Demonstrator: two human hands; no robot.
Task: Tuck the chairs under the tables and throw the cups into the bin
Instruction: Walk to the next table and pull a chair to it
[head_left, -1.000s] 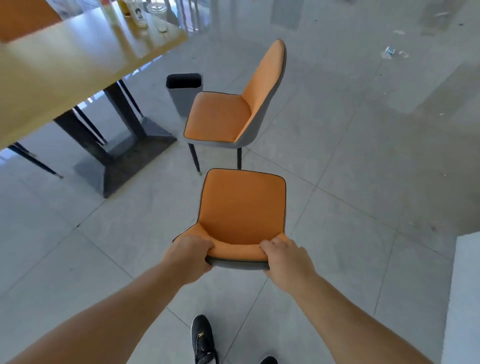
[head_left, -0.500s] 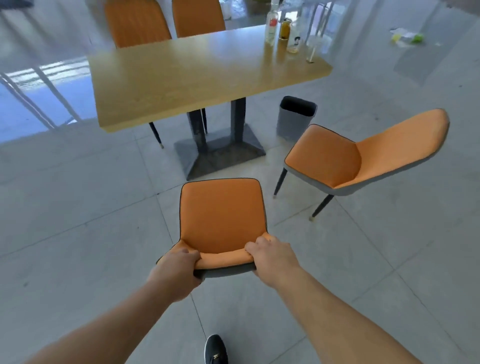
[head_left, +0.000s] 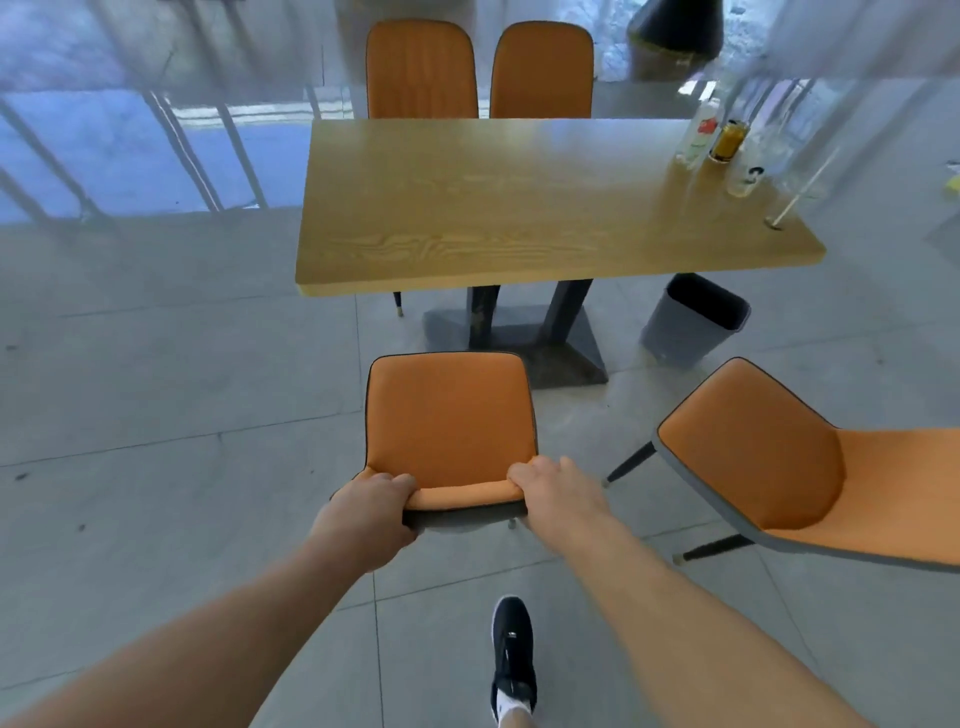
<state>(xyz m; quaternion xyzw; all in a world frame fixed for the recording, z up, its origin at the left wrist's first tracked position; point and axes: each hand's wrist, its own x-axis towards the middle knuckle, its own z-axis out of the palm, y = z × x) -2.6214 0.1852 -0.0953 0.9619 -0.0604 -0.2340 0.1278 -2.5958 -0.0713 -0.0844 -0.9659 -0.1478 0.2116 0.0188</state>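
An orange chair (head_left: 449, 415) stands straight in front of me, its seat facing the wooden table (head_left: 519, 208). My left hand (head_left: 371, 512) grips the left end of its backrest top and my right hand (head_left: 558, 493) grips the right end. The chair's front edge sits just short of the table's dark base. A second orange chair (head_left: 779, 478) stands apart at the right, turned sideways. A grey bin (head_left: 693, 319) stands on the floor under the table's right end. Clear cups (head_left: 743, 179) and a bottle (head_left: 698, 132) stand on the table's far right corner.
Two more orange chairs (head_left: 421, 70) are tucked in at the table's far side. A glass wall with railings runs along the back left. Grey tiled floor lies open to the left. My black shoe (head_left: 511, 654) is stepping forward below the chair.
I have swung the held chair round to the left until it faces the table squarely. The second chair and the bin now lie to my right instead of ahead.
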